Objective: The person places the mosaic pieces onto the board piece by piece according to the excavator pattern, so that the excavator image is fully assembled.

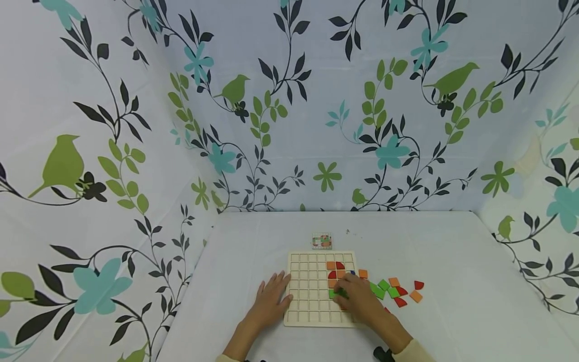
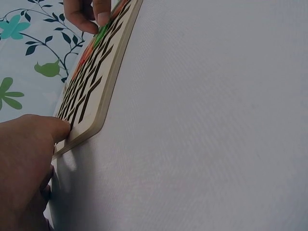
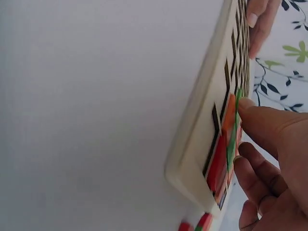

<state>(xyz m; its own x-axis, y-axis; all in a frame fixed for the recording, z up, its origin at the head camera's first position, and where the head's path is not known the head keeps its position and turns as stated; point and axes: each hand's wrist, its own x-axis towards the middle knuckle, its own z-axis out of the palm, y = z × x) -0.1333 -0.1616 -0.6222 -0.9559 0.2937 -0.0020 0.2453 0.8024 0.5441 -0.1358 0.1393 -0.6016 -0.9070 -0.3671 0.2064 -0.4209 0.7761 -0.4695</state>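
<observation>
A pale wooden grid board (image 1: 309, 307) lies on the white table. Fingers spread, my left hand (image 1: 270, 300) rests along its left edge; the left wrist view shows the thumb (image 2: 55, 129) on the rim. My right hand (image 1: 359, 299) is over the board's right side. Its thumb and fingers pinch a thin green tile (image 3: 232, 147) low over the filled cells. Beside it, orange tiles (image 1: 331, 265) and red quarter-round tiles (image 1: 340, 265) sit in the grid. The right hand hides some cells in the head view.
Right of the board lie several loose tiles: green squares (image 1: 384, 284), orange squares (image 1: 416, 296) and red quarter-rounds (image 1: 400, 302). A small patterned card (image 1: 322, 241) lies behind the board. Leaf-and-bird printed cloth (image 1: 280, 125) hangs behind the table and at both sides.
</observation>
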